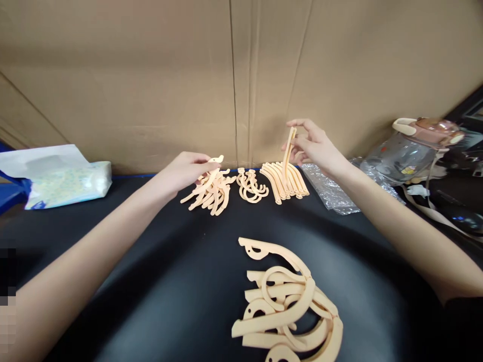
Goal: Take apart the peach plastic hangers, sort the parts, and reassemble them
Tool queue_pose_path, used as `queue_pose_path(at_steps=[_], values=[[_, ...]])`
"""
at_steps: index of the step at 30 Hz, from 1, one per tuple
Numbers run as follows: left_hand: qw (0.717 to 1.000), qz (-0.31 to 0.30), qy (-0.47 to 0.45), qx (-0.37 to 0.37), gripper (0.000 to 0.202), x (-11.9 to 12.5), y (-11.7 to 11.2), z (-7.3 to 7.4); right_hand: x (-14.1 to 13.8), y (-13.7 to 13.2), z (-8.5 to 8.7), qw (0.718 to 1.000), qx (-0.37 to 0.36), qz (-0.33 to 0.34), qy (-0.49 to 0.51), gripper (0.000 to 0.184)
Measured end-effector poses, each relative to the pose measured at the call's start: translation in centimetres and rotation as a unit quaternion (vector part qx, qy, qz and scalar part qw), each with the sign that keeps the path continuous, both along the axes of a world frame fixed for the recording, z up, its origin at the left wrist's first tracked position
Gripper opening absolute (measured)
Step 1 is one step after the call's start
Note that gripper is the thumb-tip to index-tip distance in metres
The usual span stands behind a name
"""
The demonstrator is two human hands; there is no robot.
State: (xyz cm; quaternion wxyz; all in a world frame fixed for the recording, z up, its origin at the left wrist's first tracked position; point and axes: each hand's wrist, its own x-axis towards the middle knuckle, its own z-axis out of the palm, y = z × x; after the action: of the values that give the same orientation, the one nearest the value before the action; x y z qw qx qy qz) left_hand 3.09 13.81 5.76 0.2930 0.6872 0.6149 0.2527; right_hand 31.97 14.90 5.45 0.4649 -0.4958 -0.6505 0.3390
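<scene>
My left hand pinches a short cream hanger piece above a loose heap of similar curved pieces. My right hand grips a long cream hanger arm near its top, holding it nearly upright. Its lower end reaches down to a row of matching long arms lying side by side. Between the two heaps sits a small group of cream hooks. Closer to me, several joined folding hangers overlap in a pile, the lowest cut off by the frame edge.
Cardboard stands along the back of the black table. At left lies a soft packet with white paper on it. Clear plastic wrap and a transparent jug with a pinkish lid are at right.
</scene>
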Motion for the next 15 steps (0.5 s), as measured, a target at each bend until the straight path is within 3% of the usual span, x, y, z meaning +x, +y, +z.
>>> queue_pose_path(at_steps=[4, 7, 11, 15], values=[[0.999, 0.027, 0.029, 0.003, 0.029, -1.2, 1.6, -1.4, -0.6, -1.1, 0.3, 0.992, 0.111, 0.007, -0.058, 0.021], [0.997, 0.028, 0.07, 0.001, 0.025, -1.4, 1.9, -2.4, -0.9, -1.6, 0.0, 0.952, 0.23, -0.029, -0.201, 0.015], [0.989, 0.032, 0.144, 0.007, 0.025, -1.3, 1.8, -2.8, -1.7, -2.6, -1.3, 0.84, 0.346, -0.025, -0.417, 0.002], [0.978, 0.036, 0.202, 0.039, 0.024, -1.0, 1.4, -2.6, -2.3, -4.2, -3.1, 0.701, 0.475, 0.046, -0.529, 0.019]])
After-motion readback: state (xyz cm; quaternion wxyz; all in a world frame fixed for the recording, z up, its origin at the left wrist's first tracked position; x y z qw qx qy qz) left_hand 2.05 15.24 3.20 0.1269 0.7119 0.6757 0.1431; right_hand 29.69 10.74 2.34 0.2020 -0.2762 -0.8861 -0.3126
